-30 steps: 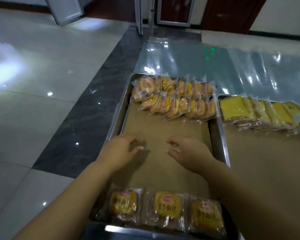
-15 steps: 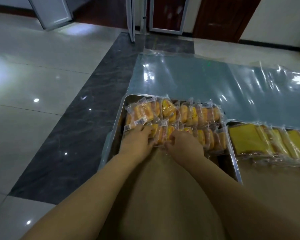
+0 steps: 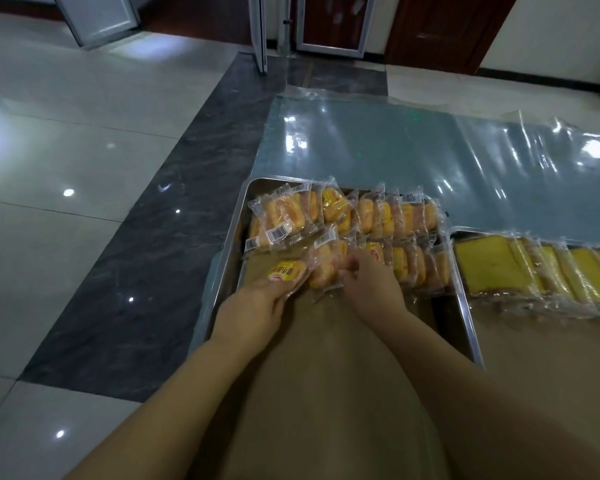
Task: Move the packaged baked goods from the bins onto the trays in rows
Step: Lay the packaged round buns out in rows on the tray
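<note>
Steel tray (image 3: 227, 268), two leaning rows of packets at its far end. The right hand (image 3: 371, 289) pinches the front row (image 3: 413, 268) upright. The left hand (image 3: 257, 306) grips a bun packet (image 3: 286, 271) at that row's left end. Release too soon, I reckon, and those slick wrappers domino flat.

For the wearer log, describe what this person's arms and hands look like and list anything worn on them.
Both arms are bare: the left forearm and right forearm show no sleeve up to the frame edge. The left hand and right hand wear no gloves. No watch, bracelet or ring shows on the visible sides.
</note>
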Demonstrator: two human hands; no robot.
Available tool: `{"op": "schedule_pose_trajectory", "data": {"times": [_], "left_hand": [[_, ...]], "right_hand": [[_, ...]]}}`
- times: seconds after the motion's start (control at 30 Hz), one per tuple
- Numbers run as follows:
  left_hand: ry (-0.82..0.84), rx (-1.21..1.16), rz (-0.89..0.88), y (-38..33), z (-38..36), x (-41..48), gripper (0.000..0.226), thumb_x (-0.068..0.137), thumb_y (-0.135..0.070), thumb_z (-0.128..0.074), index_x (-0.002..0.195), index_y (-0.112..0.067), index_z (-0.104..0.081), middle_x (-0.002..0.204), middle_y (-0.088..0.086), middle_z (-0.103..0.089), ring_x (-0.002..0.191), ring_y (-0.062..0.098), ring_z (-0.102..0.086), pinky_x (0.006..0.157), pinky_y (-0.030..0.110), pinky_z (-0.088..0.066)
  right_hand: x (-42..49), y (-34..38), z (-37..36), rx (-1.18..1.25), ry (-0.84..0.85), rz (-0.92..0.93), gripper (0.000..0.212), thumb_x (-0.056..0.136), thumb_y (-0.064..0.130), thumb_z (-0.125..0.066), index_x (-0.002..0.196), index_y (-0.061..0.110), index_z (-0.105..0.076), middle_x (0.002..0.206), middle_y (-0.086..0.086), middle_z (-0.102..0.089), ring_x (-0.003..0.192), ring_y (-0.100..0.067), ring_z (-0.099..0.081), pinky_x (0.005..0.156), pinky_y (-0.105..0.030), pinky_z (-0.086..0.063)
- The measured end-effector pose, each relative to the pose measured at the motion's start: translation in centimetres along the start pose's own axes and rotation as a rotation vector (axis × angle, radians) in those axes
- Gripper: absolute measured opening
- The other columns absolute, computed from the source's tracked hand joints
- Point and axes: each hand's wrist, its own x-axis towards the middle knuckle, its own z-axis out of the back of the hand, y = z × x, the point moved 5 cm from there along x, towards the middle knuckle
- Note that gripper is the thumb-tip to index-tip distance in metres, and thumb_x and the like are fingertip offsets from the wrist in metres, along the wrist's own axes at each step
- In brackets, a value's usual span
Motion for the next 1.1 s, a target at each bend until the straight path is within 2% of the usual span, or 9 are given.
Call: {"op": "schedule_pose_trajectory", "data": {"times": [0.13,0.23,0.43,0.57,0.63,0.7,0.77,0.93,1.1], "left_hand": [[0.031,-0.02,0.009,0.0,0.2,-3.1,0.034,0.096,-0.025,-0.047,0.128,-0.034,-0.055,0.13,-0.005,-0.054,0.115,0.015,-0.052,0.092,0.026,-0.044],[0.103,0.002,-0.008,-0.2,-0.4,-5.3,0.035,0.095,-0.019,-0.047,0.127,-0.03,-0.056,0.12,-0.007,-0.054,0.103,0.011,-0.053,0.083,0.021,-0.043],[0.128,-0.109,0.053,0.1,-0.9,-9.0,0.031,0.089,-0.008,-0.05,0.11,-0.022,-0.068,0.109,-0.013,-0.06,0.096,0.005,-0.054,0.08,0.015,-0.039],[0.117,-0.127,0.156,0.4,-0.8,-10.5,0.019,0.089,-0.018,-0.053,0.093,-0.023,-0.07,0.099,-0.011,-0.061,0.087,0.008,-0.056,0.075,0.028,-0.047],[0.104,-0.053,0.191,0.5,-0.9,-10.8,0.016,0.089,-0.028,-0.053,0.094,-0.024,-0.068,0.102,-0.006,-0.057,0.09,0.012,-0.055,0.073,0.029,-0.046],[0.094,0.065,0.245,0.5,-1.2,-10.9,0.023,0.088,-0.039,-0.054,0.105,-0.026,-0.063,0.113,-0.002,-0.049,0.107,0.02,-0.047,0.084,0.034,-0.044],[0.079,0.11,0.275,0.3,-1.6,-10.8,0.036,0.087,-0.046,-0.055,0.117,-0.027,-0.057,0.123,0.003,-0.043,0.118,0.026,-0.034,0.094,0.037,-0.038],[0.088,0.073,0.169,-1.6,-3.2,-10.1,0.05,0.09,-0.038,-0.054,0.137,-0.026,-0.042,0.137,0.003,-0.041,0.121,0.024,-0.032,0.101,0.037,-0.033],[0.182,0.093,0.081,-2.0,-4.2,-10.1,0.047,0.093,-0.02,-0.048,0.139,-0.027,-0.042,0.148,0.001,-0.033,0.127,0.024,-0.03,0.106,0.033,-0.025]], "right_hand": [[-2.4,-1.8,1.3,0.188,-0.027,-0.037,0.006,0.093,0.015,-0.052,0.091,0.022,-0.051,0.084,0.007,-0.057,0.076,-0.009,-0.056,0.062,-0.025,-0.046],[-4.8,-3.0,2.2,0.286,-0.061,-0.033,0.013,0.091,0.013,-0.054,0.091,0.026,-0.053,0.088,0.011,-0.059,0.081,-0.002,-0.056,0.064,-0.02,-0.044],[-10.0,-5.7,4.0,0.284,-0.166,0.058,0.021,0.088,0.011,-0.06,0.084,0.031,-0.058,0.083,0.017,-0.062,0.079,0.006,-0.057,0.063,-0.012,-0.04],[-13.2,-7.2,4.4,0.094,-0.067,0.23,0.033,0.078,-0.01,-0.058,0.076,0.021,-0.067,0.092,0.006,-0.07,0.089,-0.008,-0.064,0.074,-0.013,-0.044],[-14.3,-7.9,3.9,-0.057,0.102,0.304,0.033,0.073,-0.013,-0.056,0.081,0.016,-0.07,0.102,0.001,-0.069,0.1,-0.016,-0.062,0.083,-0.022,-0.048],[-15.4,-8.7,3.0,-0.139,0.308,0.282,0.032,0.075,-0.006,-0.057,0.09,0.019,-0.069,0.111,0.003,-0.065,0.108,-0.014,-0.056,0.091,-0.029,-0.049],[-16.0,-9.2,2.3,-0.173,0.378,0.247,0.026,0.077,0.004,-0.059,0.094,0.023,-0.067,0.109,0.006,-0.063,0.107,-0.013,-0.054,0.091,-0.03,-0.047],[-16.0,-8.7,2.0,-0.196,0.153,0.18,0.021,0.087,0.026,-0.061,0.106,0.02,-0.062,0.107,0.001,-0.059,0.099,-0.015,-0.053,0.076,-0.022,-0.039],[-15.7,-7.6,0.1,-0.219,0.163,0.131,0.044,0.09,0.037,-0.054,0.132,0.03,-0.044,0.132,-0.001,-0.043,0.123,-0.02,-0.035,0.094,-0.033,-0.038]]}}
